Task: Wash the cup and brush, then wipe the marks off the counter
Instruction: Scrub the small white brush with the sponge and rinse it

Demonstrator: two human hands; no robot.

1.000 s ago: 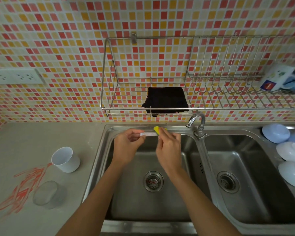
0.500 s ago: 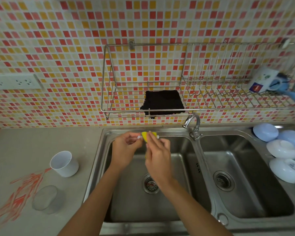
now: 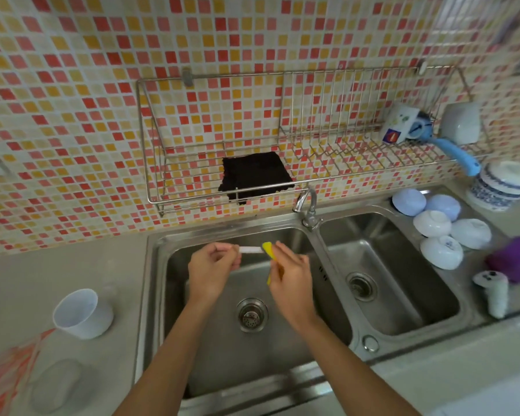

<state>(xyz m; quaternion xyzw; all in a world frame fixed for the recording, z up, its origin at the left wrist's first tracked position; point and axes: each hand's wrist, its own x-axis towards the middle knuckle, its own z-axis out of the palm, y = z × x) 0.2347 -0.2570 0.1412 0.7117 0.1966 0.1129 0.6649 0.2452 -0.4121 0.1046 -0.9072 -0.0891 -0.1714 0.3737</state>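
Observation:
Over the left basin of the steel sink (image 3: 252,361), my left hand (image 3: 213,265) pinches one end of a thin white brush handle (image 3: 249,250), held level. My right hand (image 3: 291,274) grips a yellow piece (image 3: 267,250), sponge or cloth, pressed against the handle's other end; the brush head is hidden by it. The white cup (image 3: 81,313) stands upright on the counter left of the sink. Red streaky marks (image 3: 9,370) cover the counter at the lower left, reaching up to the cup's base.
A clear round lid-like object (image 3: 57,385) lies beside the marks. The faucet (image 3: 308,205) stands between the basins. A black cloth (image 3: 255,175) hangs in the wire wall rack (image 3: 192,199). Upturned white bowls (image 3: 439,232) and a purple cloth (image 3: 517,256) sit right of the sink.
My right hand has slid the yellow piece a little back and forth along the white handle. My view has swung to the right, bringing more of the right counter in.

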